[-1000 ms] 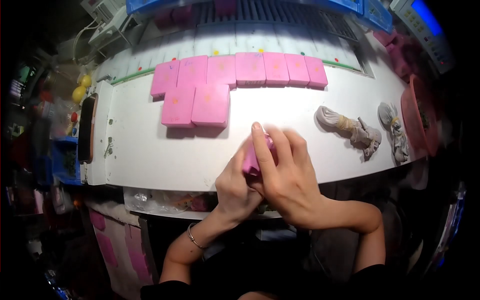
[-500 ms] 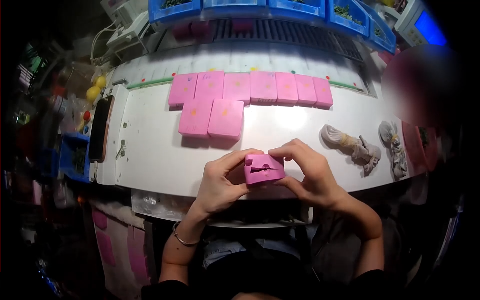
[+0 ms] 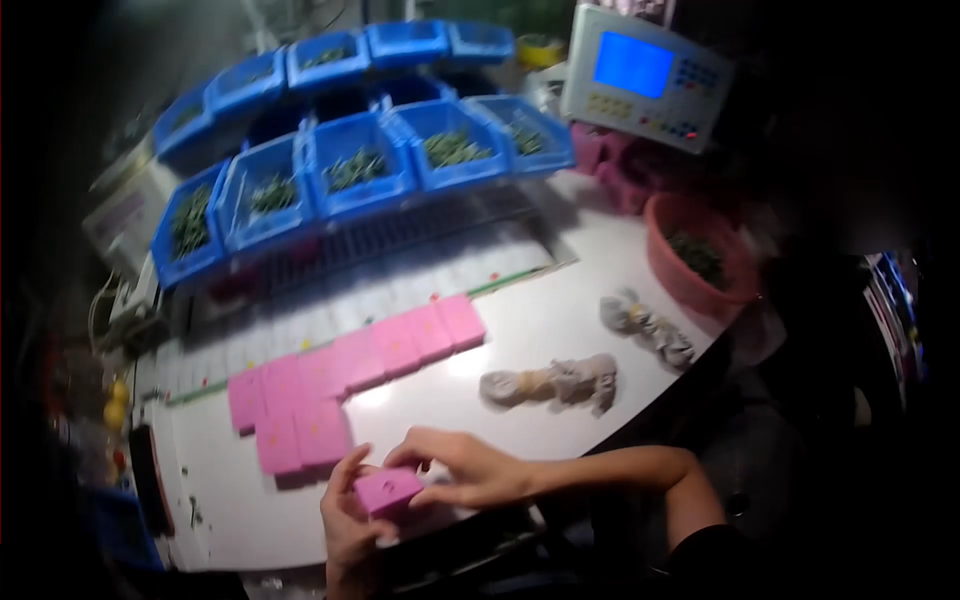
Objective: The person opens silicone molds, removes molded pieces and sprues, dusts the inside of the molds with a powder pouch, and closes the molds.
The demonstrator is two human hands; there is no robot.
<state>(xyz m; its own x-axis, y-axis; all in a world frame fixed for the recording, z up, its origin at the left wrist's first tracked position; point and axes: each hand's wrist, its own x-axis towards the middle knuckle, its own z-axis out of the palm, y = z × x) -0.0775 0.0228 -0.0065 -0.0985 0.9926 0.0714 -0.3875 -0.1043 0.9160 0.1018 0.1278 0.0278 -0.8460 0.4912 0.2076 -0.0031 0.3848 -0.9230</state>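
A small pink rubber mould is held between my two hands near the table's front edge, with a small round mark on its visible face. My left hand grips its left side, thumb and fingers around it. From the right, my right hand pinches the other side. Just beyond, several similar pink moulds lie side by side in two rows on the white table. Slight blur hides fine detail on the held mould.
Blue bins with green pieces stand on a rack at the back. Two tied cloth bundles, a nearer one and a farther one, lie to the right. Beyond them are a pink bowl and a control panel. A phone lies at left.
My view has swung up and to the right, bringing the bins and control panel into sight. The mould has turned in my hands; its jagged slit no longer shows. Both hands still hold it.
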